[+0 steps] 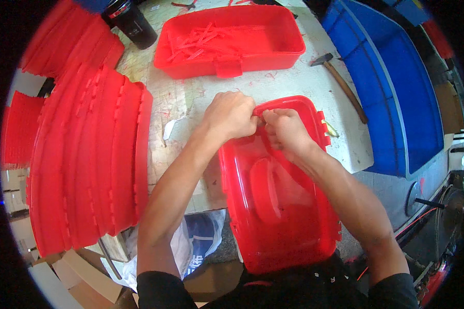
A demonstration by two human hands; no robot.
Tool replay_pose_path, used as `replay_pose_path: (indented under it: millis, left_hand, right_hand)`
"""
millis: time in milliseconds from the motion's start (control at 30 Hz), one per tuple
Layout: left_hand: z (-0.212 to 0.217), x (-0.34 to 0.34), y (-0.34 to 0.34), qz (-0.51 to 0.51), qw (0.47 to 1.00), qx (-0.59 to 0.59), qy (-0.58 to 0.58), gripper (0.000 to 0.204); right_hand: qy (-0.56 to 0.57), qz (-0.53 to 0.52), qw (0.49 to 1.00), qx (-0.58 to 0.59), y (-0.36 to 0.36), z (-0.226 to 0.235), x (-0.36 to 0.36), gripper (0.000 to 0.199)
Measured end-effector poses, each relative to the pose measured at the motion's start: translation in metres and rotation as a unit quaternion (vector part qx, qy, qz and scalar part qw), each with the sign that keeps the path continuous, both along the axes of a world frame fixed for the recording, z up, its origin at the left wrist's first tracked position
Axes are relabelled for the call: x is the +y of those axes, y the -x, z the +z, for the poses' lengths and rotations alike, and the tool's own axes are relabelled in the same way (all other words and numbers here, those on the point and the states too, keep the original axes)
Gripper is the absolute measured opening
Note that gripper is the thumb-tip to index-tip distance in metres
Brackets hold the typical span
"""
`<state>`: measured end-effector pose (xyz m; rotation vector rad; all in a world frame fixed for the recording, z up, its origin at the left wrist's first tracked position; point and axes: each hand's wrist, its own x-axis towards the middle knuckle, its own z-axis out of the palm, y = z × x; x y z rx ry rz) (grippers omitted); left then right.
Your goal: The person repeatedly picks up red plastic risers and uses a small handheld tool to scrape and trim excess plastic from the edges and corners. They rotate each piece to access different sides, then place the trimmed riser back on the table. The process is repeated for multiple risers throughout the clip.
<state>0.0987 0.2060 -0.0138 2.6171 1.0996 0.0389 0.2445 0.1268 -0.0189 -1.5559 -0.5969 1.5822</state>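
red glossy plastic lid (283, 206) with a raised oval centre and notched edges lies tilted over the near table edge, under both hands. left hand (231, 114) and right hand (284, 129), touching each other, pinch its far rim with curled fingers. beyond stands a red plastic tray (232, 38) of trimmings; a stack of red lids (87, 159) sits left, a hammer (340, 82) right.

Both forearms are showing bare from wrist to above the elbow. The person is wearing a black short-sleeved top, its sleeves ending at the upper arms. The left hand (231, 114) and right hand (286, 130) are wearing no gloves, rings or watch. Faint pale lettering is showing on the black cloth at the chest
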Motion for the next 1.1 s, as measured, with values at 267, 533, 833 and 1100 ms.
replay_pose_path:
  millis: [267, 533, 833, 1100]
  left_hand:
    - [-0.005, 0.007, 0.002, -0.022, 0.999, -0.022, -0.015, 0.023]
    - [-0.006, 0.001, 0.002, -0.014, 0.999, -0.036, -0.008, 0.021]
    - [-0.005, -0.002, 0.001, -0.03, 0.999, -0.023, -0.012, 0.02]
    - [-0.017, 0.006, 0.002, -0.066, 0.994, -0.062, 0.055, 0.016]
  right_hand:
    - [-0.044, 0.014, 0.994, -0.099, 0.006, 0.001, 0.007, 0.025]
    - [-0.156, 0.215, 0.893, -0.363, -0.013, -0.003, 0.001, 0.03]
    - [0.146, 0.149, 0.973, 0.094, -0.024, 0.016, 0.015, 0.018]
    - [0.002, 0.041, 0.999, -0.004, 0.002, 0.001, -0.006, 0.024]
